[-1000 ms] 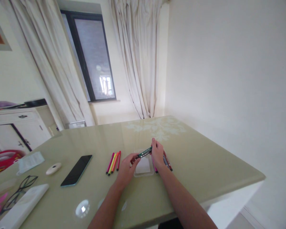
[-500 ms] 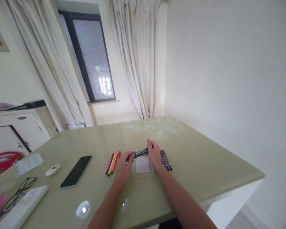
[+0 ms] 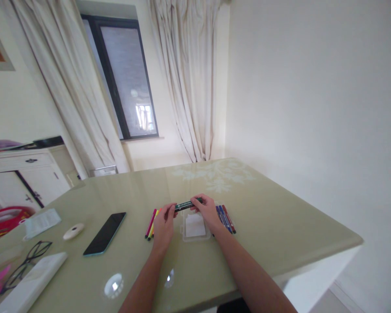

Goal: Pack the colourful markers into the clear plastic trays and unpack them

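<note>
Green marker [image 3: 183,206], raised above the desk [image 3: 280,230] near the clear case [image 3: 196,239]. Left hand [image 3: 164,222] and right hand [image 3: 209,211] each have a grip on one end; light, even pressure should best keep it steady.

Marker [image 3: 183,206]: slim, dark green and black, white lettering along the barrel; one or two abreast, can't tell. You have an end in your left hand [image 3: 164,219] and the other in your right hand [image 3: 207,211], fingers covering both tips. Near level, right end slightly higher in view, above the desk [image 3: 263,230].
</note>
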The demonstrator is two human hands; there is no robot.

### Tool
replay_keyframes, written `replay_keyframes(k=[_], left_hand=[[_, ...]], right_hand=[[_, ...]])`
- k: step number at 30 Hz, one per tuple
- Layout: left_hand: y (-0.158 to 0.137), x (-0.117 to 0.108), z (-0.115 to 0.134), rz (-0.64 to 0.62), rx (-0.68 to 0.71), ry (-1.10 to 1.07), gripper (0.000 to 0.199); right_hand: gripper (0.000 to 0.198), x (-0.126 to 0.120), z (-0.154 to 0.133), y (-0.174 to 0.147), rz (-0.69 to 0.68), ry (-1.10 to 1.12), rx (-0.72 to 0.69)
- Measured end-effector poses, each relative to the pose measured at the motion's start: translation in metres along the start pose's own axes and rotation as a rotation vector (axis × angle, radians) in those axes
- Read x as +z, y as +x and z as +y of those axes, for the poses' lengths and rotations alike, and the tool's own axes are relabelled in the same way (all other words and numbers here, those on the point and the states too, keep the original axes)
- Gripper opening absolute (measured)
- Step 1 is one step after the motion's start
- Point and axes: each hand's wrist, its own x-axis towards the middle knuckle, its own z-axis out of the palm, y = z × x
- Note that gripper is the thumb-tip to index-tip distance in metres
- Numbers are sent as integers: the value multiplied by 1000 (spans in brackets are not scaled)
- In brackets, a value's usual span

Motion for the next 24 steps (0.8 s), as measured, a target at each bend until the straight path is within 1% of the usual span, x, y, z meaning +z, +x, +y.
replay_keyframes(k=[5, 10, 15, 20, 24], left_hand=[[1, 1, -1, -13, -8, -59, 49], [2, 0, -3, -17, -26, -113, 50], [2, 1, -3, -15, -42, -154, 47], [3, 1, -5, -25, -50, -160, 45], [3, 1, -5, -28, -37, -142, 49]], right_hand=[[36, -1, 3, 2, 16, 17, 0], [39, 1, 2, 2, 18, 48, 15], [41, 1, 0, 2, 32, 72, 19], [42, 0, -1, 2, 43, 85, 13], [42, 0, -1, 2, 49, 92, 12]])
